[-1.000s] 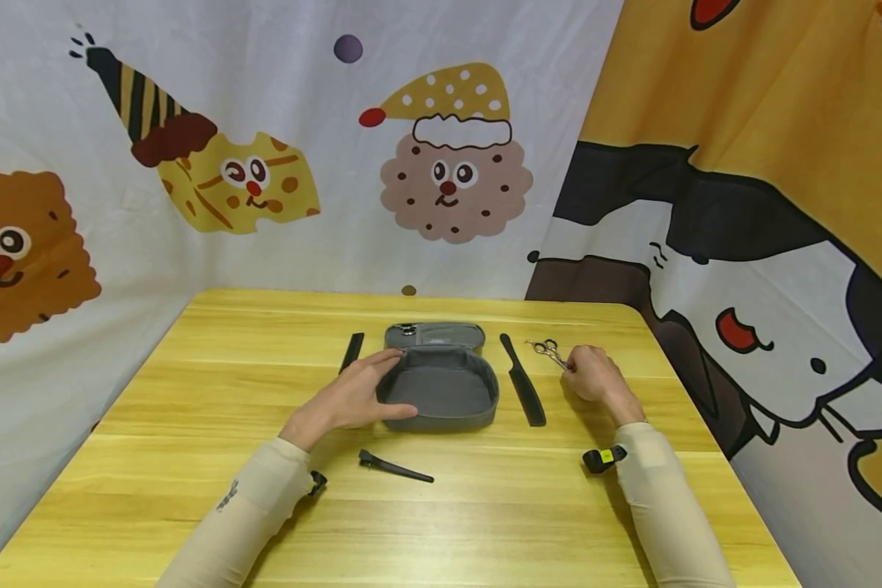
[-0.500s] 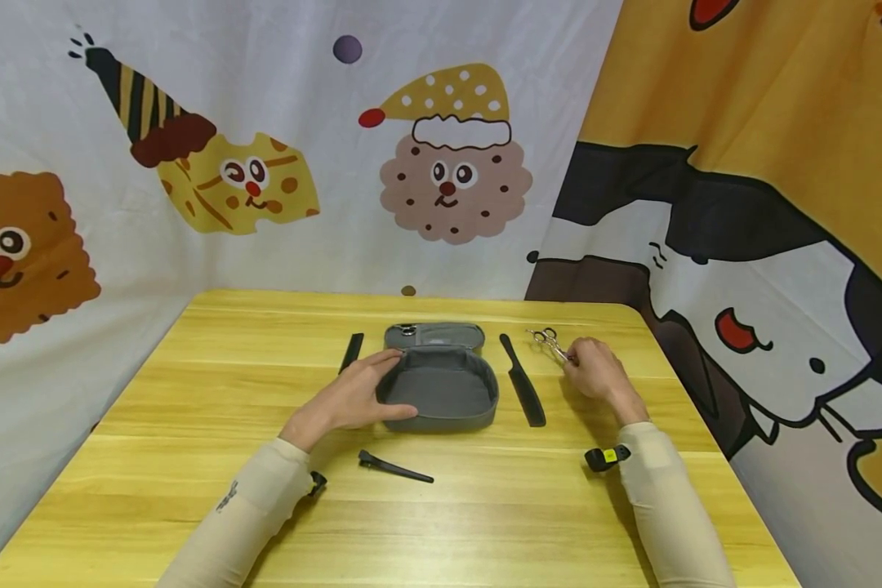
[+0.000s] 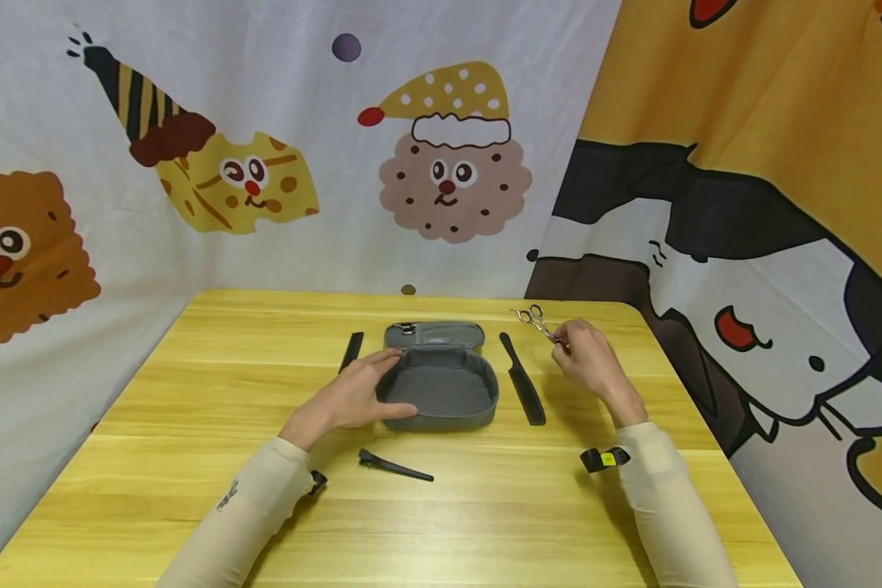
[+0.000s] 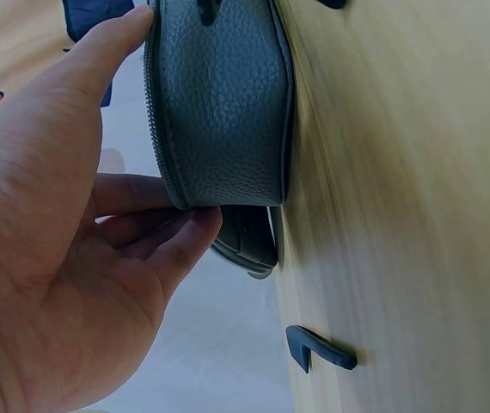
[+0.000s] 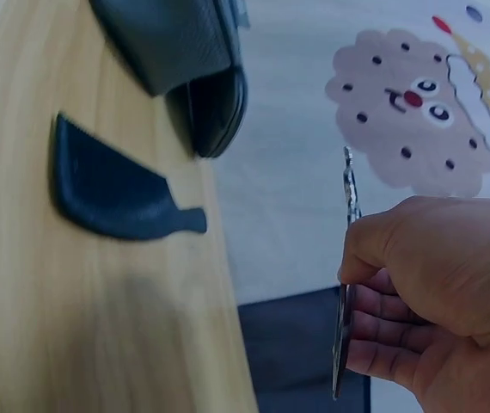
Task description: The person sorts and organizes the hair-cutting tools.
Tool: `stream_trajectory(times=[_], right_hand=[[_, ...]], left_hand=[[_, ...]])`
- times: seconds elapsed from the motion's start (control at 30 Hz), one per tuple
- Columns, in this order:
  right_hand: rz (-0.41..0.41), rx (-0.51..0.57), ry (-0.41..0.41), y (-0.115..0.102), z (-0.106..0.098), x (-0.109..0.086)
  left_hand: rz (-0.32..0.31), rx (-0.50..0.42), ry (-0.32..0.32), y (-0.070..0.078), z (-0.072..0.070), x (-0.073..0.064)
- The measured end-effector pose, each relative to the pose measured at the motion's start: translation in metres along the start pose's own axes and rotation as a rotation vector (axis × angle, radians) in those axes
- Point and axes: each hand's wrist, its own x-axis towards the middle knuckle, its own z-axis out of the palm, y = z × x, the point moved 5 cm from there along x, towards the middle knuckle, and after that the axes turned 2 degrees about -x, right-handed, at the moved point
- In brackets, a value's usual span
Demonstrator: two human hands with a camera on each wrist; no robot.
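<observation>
A grey zip case [image 3: 441, 422] stands with its lid [image 3: 452, 334] folded back behind it. My left hand [image 3: 356, 392] holds the case's left end, thumb along the front rim and fingers at the back corner; the left wrist view shows the fingers bent near the zip edge of the case [image 4: 223, 112]. Off to the right, my right hand [image 3: 591, 363] pinches silver hairdressing scissors [image 3: 535, 318] by the blades, finger rings pointing away to the upper left. In the right wrist view the scissors [image 5: 340, 344] are seen edge-on, raised beside a black comb [image 5: 112, 189].
The handled comb [image 3: 527, 396] lies between case and right hand. A black hair clip [image 3: 397, 466] lies in front of the case. Another flat black piece [image 3: 352, 349] is partly hidden behind the left hand. A patterned curtain [image 3: 265, 261] hangs behind the wooden table [image 3: 478, 531].
My right hand has lifted the scissors and shifted them slightly left and away from me. The left hand and the case stay where they were.
</observation>
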Motion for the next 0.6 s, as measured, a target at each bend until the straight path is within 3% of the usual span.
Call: stream_trajectory(times=[0.6], right_hand=[[-0.201,0.002,0.122,-0.067,-0.015,-0.007]], left_hand=[[-0.006,-0.008,-0.003,-0.001,0.001,0.001]])
